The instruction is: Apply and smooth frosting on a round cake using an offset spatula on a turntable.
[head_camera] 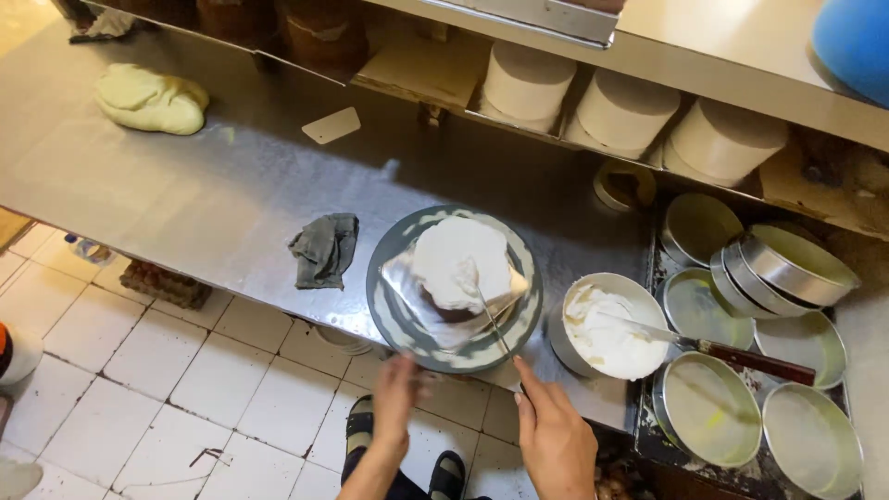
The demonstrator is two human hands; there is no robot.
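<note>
She is icing the cake (460, 264): right hand (556, 433), fingers clenched on a palette knife (491, 319), presses cream just ahead of them, while left hand (398, 389), fingers loose, touches the turntable (398, 324) rim on the worktop (204, 194). Next, I reckon, steady turning.

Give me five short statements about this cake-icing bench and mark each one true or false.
1. The right hand holds a spatula against the white cake. True.
2. The left hand grips the grey cloth. False: it is at the turntable edge.
3. The bowl of cream sits right of the cake. True.
4. A lump of dough lies on the floor. False: it lies on the steel table.
5. The baking tins hold batter. False: they look empty.
</note>
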